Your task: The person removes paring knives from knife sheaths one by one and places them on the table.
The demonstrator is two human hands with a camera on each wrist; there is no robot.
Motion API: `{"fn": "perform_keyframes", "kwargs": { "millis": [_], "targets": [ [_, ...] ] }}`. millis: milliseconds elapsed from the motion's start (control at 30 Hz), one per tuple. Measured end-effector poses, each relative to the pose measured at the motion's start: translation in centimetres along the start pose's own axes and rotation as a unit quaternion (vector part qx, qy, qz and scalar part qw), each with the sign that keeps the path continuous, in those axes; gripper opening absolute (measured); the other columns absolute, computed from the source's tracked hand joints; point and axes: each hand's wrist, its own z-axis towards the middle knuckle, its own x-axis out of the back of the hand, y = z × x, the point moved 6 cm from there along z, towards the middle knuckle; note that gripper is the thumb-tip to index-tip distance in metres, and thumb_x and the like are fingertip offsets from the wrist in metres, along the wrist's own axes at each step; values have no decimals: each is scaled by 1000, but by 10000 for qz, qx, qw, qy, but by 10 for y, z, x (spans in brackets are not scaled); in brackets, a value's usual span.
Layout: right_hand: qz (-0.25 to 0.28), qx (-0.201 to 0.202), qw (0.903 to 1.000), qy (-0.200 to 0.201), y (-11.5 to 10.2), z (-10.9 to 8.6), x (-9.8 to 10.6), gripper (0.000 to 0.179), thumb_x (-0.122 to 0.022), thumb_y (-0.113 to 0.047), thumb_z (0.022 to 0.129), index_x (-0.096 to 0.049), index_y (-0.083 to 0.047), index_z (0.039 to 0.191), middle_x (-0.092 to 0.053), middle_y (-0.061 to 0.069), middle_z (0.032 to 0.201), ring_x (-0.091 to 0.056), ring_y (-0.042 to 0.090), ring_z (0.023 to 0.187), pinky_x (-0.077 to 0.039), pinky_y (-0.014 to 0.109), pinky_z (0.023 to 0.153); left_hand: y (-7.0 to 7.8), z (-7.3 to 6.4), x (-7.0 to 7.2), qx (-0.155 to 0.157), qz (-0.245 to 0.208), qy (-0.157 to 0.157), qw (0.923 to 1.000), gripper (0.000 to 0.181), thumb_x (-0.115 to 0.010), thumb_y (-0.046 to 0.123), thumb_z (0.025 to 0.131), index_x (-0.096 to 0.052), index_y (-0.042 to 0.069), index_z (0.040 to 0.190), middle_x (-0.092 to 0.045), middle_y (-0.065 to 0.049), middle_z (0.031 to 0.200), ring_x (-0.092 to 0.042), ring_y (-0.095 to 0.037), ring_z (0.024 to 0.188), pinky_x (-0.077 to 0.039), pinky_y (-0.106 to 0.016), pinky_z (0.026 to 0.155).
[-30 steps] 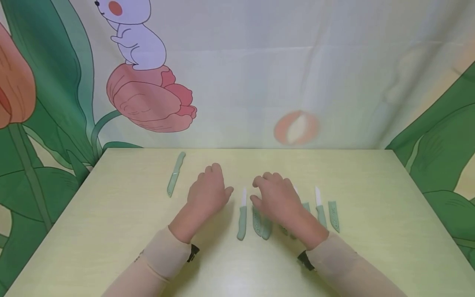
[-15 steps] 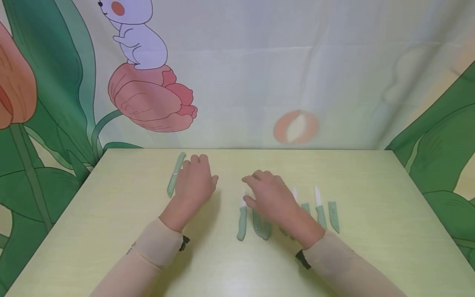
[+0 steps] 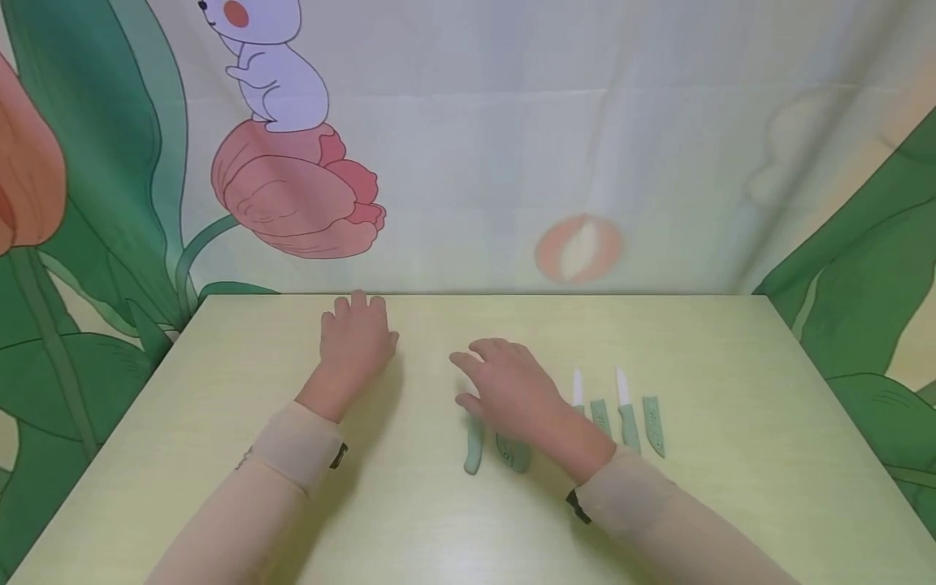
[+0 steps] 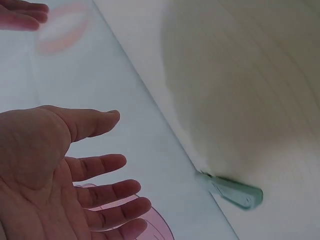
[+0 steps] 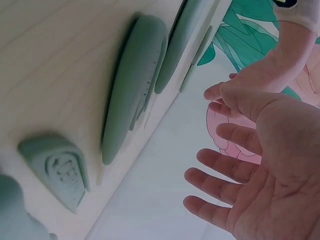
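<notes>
My left hand (image 3: 358, 337) hovers over the far left of the table, fingers spread and holding nothing. It hides the sheathed green knife (image 4: 232, 192) in the head view; in the left wrist view that knife lies apart from the fingers. My right hand (image 3: 512, 386), also holding nothing, is above the middle of the table with relaxed fingers. Beneath it lies a green-handled paring knife (image 3: 474, 445), its blade hidden by the hand. A green sheath (image 3: 506, 449) and another handle show partly beside it. In the right wrist view a handle (image 5: 137, 85) and a sheath (image 5: 57, 167) appear close.
Right of the right hand lie two paring knives with white blades, one part-covered (image 3: 578, 388) and one farther right (image 3: 627, 414). Green sheaths sit beside them, one nearer (image 3: 600, 414) and one at the end (image 3: 654, 426). A printed curtain (image 3: 453, 179) hangs behind the table (image 3: 409, 520).
My left hand has moved left and away from me until it covers the sheathed knife. My right hand has drifted left over the nearest bare knife. The knives and sheaths have stayed in place.
</notes>
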Motion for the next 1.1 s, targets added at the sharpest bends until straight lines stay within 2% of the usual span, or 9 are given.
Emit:
{"fn": "perform_keyframes", "kwargs": {
  "millis": [167, 333, 533, 733, 900, 1100],
  "targets": [
    [-81, 58, 9999, 2, -5, 4, 1, 54, -74, -37, 101, -60, -16, 149, -60, 12, 146, -53, 34, 139, -44, 52, 112, -15, 15, -7, 100, 120, -205, 9997, 44, -68, 26, 102, -58, -9, 126, -56, -30, 124, -50, -52, 122, -45, -65, 99],
    [-119, 210, 9997, -24, -8, 8, 1, 52, -73, -37, 102, -60, -16, 148, -60, 12, 144, -55, 35, 137, -46, 51, 110, -29, 28, -12, 213, 217, -470, 9984, 42, -65, 25, 104, -57, -10, 124, -55, -29, 119, -52, -52, 118, -45, -65, 99],
    [-147, 200, 9995, -211, -7, 16, -2, 54, -71, -41, 103, -58, -18, 150, -59, 10, 147, -53, 33, 139, -45, 49, 112, -46, 43, -21, 432, 120, -696, 9966, 36, -58, 21, 105, -55, -11, 121, -53, -28, 113, -51, -51, 112, -44, -67, 100],
    [-196, 224, 9990, -321, -6, 21, -2, 54, -71, -41, 103, -58, -19, 150, -59, 9, 146, -54, 32, 137, -46, 48, 110, -53, 55, -24, 603, -3, -943, 9937, 32, -52, 18, 106, -59, -11, 117, -52, -28, 111, -51, -50, 109, -43, -68, 100],
    [-214, 212, 9989, -363, -5, 23, -1, 53, -70, -42, 103, -58, -20, 149, -58, 8, 146, -54, 31, 138, -47, 48, 110, -58, 67, -31, 713, 111, -1193, 9902, 32, -45, 14, 106, -61, -12, 116, -52, -28, 109, -51, -48, 105, -45, -66, 98],
    [-164, 177, 9988, -434, -1, 25, 0, 53, -71, -43, 103, -58, -21, 150, -58, 8, 147, -52, 31, 138, -45, 47, 112, -63, 75, -38, 867, 178, -1441, 9856, 34, -44, 11, 102, -61, -12, 119, -54, -29, 109, -53, -48, 105, -47, -65, 95]
  ]
}}
